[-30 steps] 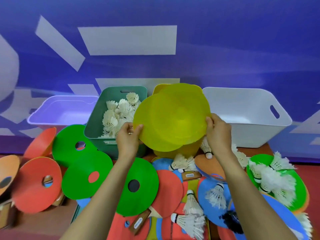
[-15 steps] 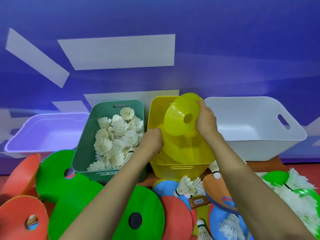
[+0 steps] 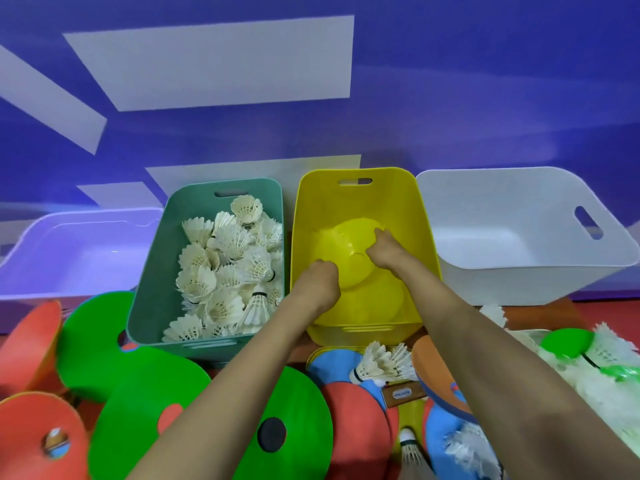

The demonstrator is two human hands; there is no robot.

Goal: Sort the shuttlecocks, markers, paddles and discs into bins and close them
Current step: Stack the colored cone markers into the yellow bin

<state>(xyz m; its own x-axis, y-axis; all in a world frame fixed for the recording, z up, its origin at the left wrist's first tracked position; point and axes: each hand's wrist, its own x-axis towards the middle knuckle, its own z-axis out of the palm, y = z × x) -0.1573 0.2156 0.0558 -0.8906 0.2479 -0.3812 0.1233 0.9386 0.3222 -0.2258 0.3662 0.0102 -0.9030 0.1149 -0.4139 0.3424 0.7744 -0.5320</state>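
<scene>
Four bins stand in a row. Leftmost is the lilac bin (image 3: 86, 254), then the green bin (image 3: 156, 271) heaped with shuttlecocks (image 3: 225, 268). Next, inside the yellow bin (image 3: 356, 199), the yellow discs (image 3: 346, 244) lie stacked. The left hand (image 3: 317, 285) curls round their left rim, grasping it, while the right hand (image 3: 386, 251) lays its fingers on the top dome, grip unclear. Furthest right sits the white bin (image 3: 502, 209).

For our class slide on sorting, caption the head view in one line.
Left hand and right hand hold yellow discs inside the yellow bin, beside a green bin of shuttlecocks.
</scene>
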